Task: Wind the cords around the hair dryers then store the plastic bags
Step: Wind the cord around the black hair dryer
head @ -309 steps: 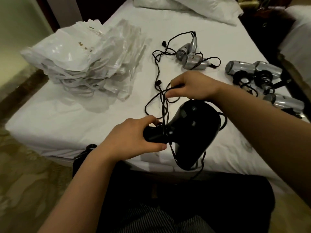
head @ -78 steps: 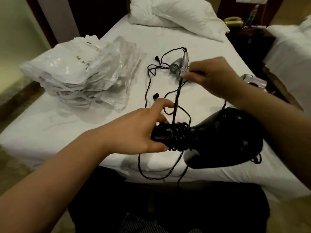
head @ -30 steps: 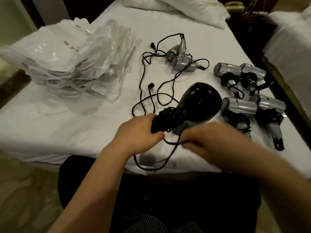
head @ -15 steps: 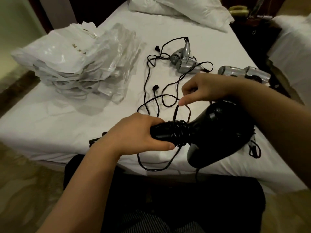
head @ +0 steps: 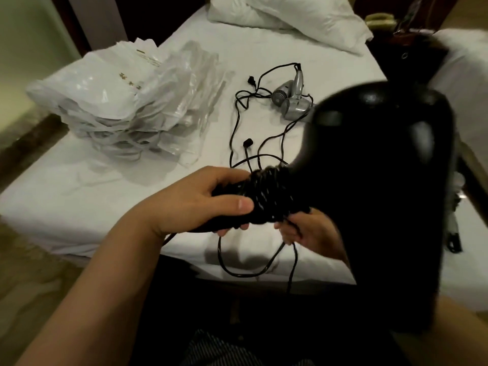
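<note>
The bed [head: 79,202], covered by a white sheet, is shown carrying all items. The stack of plastic bags [head: 126,101] is seen at the far left, untouched, so storing is judged not yet begun. The black hair dryer [head: 375,186] has been lifted close to the camera since half a second ago and now hides the right side of the bed. Its handle is gripped by the left hand [head: 195,204], the fingers curled round it. The right hand [head: 309,233] has been brought from above the handle to beneath it; the cord [head: 266,196] is pinched in its fingers. Another turn is thus judged to be in progress, with slack left hanging below. A silver hair dryer [head: 293,104] lies beyond, its cord loose.
</note>
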### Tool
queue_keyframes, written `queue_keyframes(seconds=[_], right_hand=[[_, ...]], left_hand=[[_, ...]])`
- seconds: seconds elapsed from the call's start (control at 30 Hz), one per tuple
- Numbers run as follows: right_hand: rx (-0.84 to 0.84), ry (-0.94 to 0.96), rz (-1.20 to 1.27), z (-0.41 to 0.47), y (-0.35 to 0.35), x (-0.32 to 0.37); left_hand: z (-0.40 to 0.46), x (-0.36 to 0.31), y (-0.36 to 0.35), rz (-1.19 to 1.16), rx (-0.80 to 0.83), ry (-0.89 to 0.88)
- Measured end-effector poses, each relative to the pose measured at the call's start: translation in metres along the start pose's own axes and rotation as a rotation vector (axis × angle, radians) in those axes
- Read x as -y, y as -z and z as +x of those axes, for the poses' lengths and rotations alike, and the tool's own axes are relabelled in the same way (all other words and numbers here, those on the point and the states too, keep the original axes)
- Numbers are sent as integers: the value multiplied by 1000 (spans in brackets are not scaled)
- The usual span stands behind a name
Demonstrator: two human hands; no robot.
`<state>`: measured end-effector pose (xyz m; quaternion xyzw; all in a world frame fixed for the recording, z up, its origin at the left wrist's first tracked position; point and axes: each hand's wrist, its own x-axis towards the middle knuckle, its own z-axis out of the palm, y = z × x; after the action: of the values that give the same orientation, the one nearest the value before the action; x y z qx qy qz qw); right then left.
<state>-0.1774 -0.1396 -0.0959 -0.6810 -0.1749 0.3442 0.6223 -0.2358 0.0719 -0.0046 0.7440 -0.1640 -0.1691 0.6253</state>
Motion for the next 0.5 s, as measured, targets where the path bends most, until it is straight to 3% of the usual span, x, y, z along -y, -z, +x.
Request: queue_keyframes(seconds=[0.1, 0.2, 0.5], right_hand=[[1, -41, -33, -15, -10, -7], [-38, -41, -144, -21, -16, -2], [171, -7, -788, -59, -25, 58]], left_hand=[[8, 9, 3, -22, -209, 41], [17, 11, 5, 102, -372, 71], [27, 24, 20, 541, -623, 206]])
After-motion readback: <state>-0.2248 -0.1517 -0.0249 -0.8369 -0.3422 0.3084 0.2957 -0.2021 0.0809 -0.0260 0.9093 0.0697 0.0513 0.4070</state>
